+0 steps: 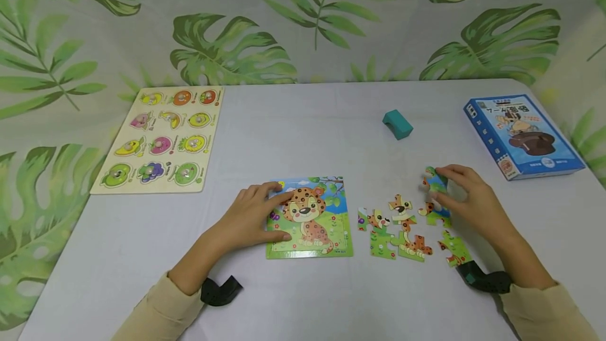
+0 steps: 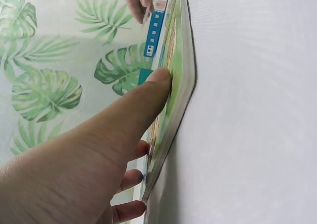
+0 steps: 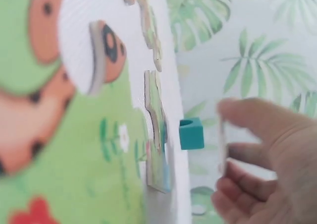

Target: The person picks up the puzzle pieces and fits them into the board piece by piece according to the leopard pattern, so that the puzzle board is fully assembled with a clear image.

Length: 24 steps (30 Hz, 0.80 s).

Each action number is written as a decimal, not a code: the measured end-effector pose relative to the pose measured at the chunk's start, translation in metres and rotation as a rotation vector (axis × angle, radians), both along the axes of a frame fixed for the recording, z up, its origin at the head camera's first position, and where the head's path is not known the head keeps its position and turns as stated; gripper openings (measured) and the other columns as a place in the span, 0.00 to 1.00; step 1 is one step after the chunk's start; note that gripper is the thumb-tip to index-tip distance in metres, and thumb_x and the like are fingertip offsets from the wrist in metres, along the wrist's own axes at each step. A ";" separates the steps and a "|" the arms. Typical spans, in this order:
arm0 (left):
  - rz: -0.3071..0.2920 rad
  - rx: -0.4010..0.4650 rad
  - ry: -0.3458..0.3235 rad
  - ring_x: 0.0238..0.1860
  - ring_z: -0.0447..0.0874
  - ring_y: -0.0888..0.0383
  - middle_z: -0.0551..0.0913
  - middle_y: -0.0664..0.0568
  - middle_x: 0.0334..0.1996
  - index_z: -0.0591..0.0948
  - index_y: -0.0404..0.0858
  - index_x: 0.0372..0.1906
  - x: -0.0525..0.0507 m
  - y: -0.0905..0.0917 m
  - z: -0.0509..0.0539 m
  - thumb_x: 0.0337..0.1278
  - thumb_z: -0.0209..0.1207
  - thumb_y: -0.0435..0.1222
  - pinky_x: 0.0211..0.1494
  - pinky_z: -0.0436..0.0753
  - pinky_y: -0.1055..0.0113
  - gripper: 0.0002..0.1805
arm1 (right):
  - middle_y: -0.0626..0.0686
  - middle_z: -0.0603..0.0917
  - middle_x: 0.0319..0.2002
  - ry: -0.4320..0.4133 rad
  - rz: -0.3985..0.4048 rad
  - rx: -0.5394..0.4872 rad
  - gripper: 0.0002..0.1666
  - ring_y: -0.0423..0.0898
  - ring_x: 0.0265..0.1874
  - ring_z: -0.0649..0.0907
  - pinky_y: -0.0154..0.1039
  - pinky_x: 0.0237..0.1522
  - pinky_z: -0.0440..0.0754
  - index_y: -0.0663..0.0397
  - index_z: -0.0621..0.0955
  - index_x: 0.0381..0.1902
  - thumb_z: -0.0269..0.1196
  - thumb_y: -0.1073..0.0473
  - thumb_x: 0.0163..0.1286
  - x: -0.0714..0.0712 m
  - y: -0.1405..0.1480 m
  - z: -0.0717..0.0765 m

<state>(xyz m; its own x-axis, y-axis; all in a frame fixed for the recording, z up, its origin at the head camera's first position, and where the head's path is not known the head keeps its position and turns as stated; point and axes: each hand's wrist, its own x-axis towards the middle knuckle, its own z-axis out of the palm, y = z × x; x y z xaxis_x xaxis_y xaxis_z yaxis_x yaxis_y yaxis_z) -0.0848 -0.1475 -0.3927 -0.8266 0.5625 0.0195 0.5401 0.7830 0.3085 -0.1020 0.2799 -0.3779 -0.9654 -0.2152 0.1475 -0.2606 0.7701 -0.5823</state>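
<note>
A square leopard jigsaw puzzle board lies on the white table, with my left hand resting on its left side. The left thumb and index finger touch the picture, and the other fingers lie near the edge; in the left wrist view the thumb presses the board's face. My right hand pinches a jigsaw piece between thumb and fingers, above another blue-and-green piece. In the right wrist view the pinched piece shows edge-on. Several loose pieces, one with a leopard face, lie between the hands.
A wooden fruit peg board lies at the back left. Behind the loose pieces sits a teal arched block. A blue box is at the right. Leaf-patterned cloth hangs behind the table.
</note>
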 end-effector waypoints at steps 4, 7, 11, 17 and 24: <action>-0.004 -0.005 0.035 0.57 0.60 0.48 0.64 0.50 0.58 0.68 0.47 0.62 0.000 0.005 0.002 0.41 0.55 0.66 0.54 0.60 0.53 0.42 | 0.62 0.66 0.55 0.069 0.041 -0.054 0.30 0.62 0.55 0.64 0.57 0.53 0.63 0.62 0.71 0.58 0.65 0.61 0.57 0.008 -0.018 0.015; -0.020 -0.018 0.058 0.58 0.60 0.50 0.66 0.49 0.58 0.70 0.41 0.60 -0.001 0.011 0.002 0.43 0.55 0.65 0.57 0.59 0.54 0.42 | 0.59 0.68 0.54 0.142 0.104 -0.072 0.31 0.58 0.54 0.66 0.35 0.57 0.63 0.62 0.72 0.56 0.67 0.66 0.53 0.014 -0.036 0.024; -0.046 -0.008 0.028 0.60 0.62 0.51 0.66 0.46 0.59 0.68 0.33 0.59 -0.002 0.019 0.002 0.45 0.56 0.62 0.60 0.60 0.59 0.43 | 0.57 0.69 0.53 0.207 0.204 -0.084 0.33 0.53 0.52 0.68 0.18 0.51 0.58 0.64 0.73 0.55 0.69 0.69 0.48 0.018 -0.064 0.028; -0.081 0.033 0.021 0.57 0.65 0.51 0.67 0.44 0.56 0.66 0.30 0.58 -0.002 0.027 0.004 0.46 0.58 0.59 0.59 0.64 0.62 0.42 | 0.56 0.69 0.53 0.151 0.319 -0.100 0.32 0.51 0.53 0.67 0.32 0.51 0.68 0.66 0.73 0.55 0.69 0.65 0.51 0.018 -0.106 0.020; -0.121 -0.060 0.137 0.46 0.66 0.53 0.69 0.48 0.43 0.65 0.49 0.64 -0.003 0.034 0.001 0.46 0.54 0.63 0.47 0.69 0.59 0.39 | 0.56 0.68 0.55 -0.017 0.371 -0.021 0.33 0.52 0.56 0.65 0.49 0.53 0.67 0.63 0.72 0.57 0.66 0.55 0.55 0.007 -0.143 0.004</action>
